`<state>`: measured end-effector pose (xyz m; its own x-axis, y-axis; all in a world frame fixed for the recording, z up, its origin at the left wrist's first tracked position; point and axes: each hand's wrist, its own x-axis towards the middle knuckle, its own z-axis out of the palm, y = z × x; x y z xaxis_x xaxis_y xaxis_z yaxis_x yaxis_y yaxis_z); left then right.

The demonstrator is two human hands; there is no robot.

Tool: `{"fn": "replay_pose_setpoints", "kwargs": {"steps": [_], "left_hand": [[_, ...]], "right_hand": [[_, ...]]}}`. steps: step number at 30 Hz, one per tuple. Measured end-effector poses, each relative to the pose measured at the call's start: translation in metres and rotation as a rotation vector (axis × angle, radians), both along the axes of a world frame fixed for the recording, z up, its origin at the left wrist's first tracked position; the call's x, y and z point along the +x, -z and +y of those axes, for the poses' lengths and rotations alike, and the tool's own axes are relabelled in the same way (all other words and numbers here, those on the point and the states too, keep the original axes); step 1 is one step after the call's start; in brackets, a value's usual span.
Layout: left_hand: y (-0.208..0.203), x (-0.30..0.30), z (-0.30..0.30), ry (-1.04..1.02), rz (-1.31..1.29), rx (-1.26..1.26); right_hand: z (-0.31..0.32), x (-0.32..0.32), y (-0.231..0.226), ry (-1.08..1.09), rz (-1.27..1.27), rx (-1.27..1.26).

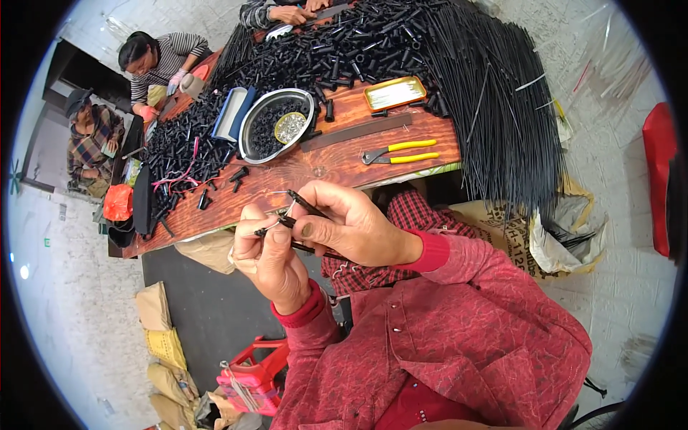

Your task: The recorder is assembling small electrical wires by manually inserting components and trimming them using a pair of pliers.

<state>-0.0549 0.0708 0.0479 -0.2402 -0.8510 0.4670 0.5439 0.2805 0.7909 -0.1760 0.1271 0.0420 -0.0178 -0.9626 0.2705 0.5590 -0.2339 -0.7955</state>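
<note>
My left hand (278, 266) and my right hand (358, 223) meet in front of my chest, just off the table's near edge. Between thumb and fingers, the right one grips slim black rods (309, 206). A fine metal tip sticks out from a rod's end. Fingers of the left hand pinch a small black piece (261, 231) with a thin pin-like end, close against the rods. Whether these parts are joined is hidden by my fingers. Pale tape or a finger cover wraps one left finger.
On the wooden table (287, 183) lie yellow-handled pliers (401, 152), a flat dark bar (358, 132), a metal bowl (246, 145) of small black parts, a yellow tray (394, 93) and heaped black tubes (344, 50). Long black rods (502, 107) hang over the right end. Other people work across the table.
</note>
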Motion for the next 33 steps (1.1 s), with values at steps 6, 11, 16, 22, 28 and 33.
{"fn": "replay_pose_setpoints", "kwargs": {"steps": [6, 11, 16, 22, 28, 33], "left_hand": [[0.001, -0.002, -0.001, 0.071, -0.005, -0.057], [-0.004, -0.014, -0.007, 0.055, -0.167, -0.191], [-0.008, -0.019, -0.018, 0.2, -0.153, -0.209], [-0.002, -0.032, -0.056, 0.543, -0.124, -0.114], [0.047, -0.092, -0.129, 0.143, -0.899, -0.312], [0.122, -0.166, -0.152, -0.323, -1.098, -1.018]], "right_hand": [[0.005, -0.007, 0.002, 0.03, 0.02, -0.035], [0.004, -0.021, 0.003, 0.024, 0.02, -0.026], [0.003, -0.028, 0.002, 0.085, 0.048, -0.042], [-0.007, -0.05, 0.011, 0.048, 0.025, -0.087], [-0.004, -0.064, 0.008, 0.039, -0.047, -0.027], [-0.002, -0.076, 0.019, 0.055, -0.028, -0.004]]}}
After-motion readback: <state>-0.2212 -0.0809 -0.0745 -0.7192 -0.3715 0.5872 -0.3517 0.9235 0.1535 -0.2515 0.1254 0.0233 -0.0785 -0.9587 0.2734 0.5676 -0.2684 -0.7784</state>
